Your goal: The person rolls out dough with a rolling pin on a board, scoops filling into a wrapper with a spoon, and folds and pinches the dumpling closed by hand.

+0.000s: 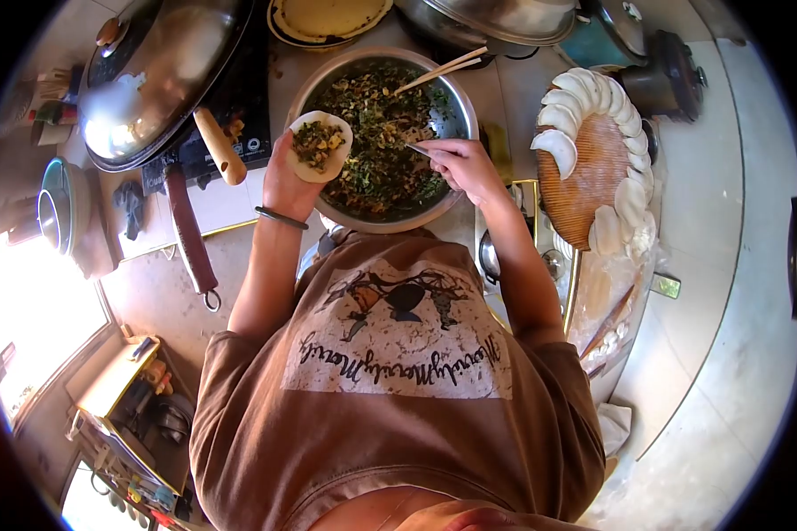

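Note:
My left hand [283,181] is closed around the edge of a round dumpling wrapper [345,146], held over the left rim of a large metal bowl [466,104]. A heap of chopped green and yellow filling [314,144] lies on the wrapper. More of the same filling [376,106] is spread inside the bowl. In my right hand [465,168] is the thin metal handle of a spoon [419,150], above the bowl's right side; its tip is hard to make out against the filling. A pair of chopsticks [443,69] leans on the bowl's back right rim.
Several white folded dumplings [630,122] ring a brown ridged tray [584,181] at the right. A lidded wok [164,80] with a long handle [186,226] stands at the left. Behind the bowl are a yellow plate [328,19] and a metal lid [505,18].

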The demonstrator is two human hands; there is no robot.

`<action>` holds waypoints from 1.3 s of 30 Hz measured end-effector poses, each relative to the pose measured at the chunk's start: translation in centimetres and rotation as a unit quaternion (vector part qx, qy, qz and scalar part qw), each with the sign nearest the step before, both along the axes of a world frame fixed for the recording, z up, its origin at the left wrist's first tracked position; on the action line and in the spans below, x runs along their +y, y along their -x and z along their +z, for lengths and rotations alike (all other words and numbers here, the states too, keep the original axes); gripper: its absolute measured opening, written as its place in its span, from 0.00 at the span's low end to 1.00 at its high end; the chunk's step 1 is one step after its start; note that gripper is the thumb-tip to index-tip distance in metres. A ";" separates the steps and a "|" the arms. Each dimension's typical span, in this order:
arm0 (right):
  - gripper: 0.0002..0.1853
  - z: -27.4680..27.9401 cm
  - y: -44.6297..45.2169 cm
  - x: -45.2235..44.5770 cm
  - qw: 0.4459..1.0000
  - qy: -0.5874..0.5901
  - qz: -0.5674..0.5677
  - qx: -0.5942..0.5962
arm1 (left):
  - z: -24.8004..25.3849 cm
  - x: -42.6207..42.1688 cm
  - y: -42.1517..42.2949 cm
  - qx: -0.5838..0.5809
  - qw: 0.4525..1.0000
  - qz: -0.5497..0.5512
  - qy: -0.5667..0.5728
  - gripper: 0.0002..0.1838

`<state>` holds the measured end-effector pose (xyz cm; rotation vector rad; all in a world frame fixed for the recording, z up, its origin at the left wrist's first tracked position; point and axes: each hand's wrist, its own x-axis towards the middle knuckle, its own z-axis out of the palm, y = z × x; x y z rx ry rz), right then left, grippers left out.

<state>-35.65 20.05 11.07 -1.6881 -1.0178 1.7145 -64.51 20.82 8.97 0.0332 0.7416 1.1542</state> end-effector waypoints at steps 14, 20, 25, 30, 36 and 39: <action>0.25 3.3 3.0 -6.3 0.807 -0.456 0.058 -0.371 | 2.6 1.2 -8.1 -0.173 0.978 -0.111 -0.019 0.25; 0.27 2.0 3.7 -7.7 0.743 -0.511 0.068 -0.427 | 3.3 1.3 -9.3 -0.146 0.984 -0.098 0.029 0.28; 0.23 3.8 3.3 -7.4 0.807 -0.503 -0.009 -0.311 | 3.1 1.3 -9.5 -0.156 0.983 -0.097 0.022 0.29; 0.21 3.4 2.4 -7.2 0.819 -0.492 -0.005 -0.295 | 3.1 1.3 -9.3 -0.175 0.979 -0.091 0.045 0.30; 0.23 5.6 1.1 -7.4 0.830 -0.475 0.004 -0.293 | 3.1 1.6 -8.6 -0.133 0.986 -0.099 0.023 0.29; 0.22 6.3 -0.2 -7.5 0.819 -0.463 0.059 -0.335 | 3.1 1.9 -8.0 -0.128 0.986 -0.105 0.018 0.28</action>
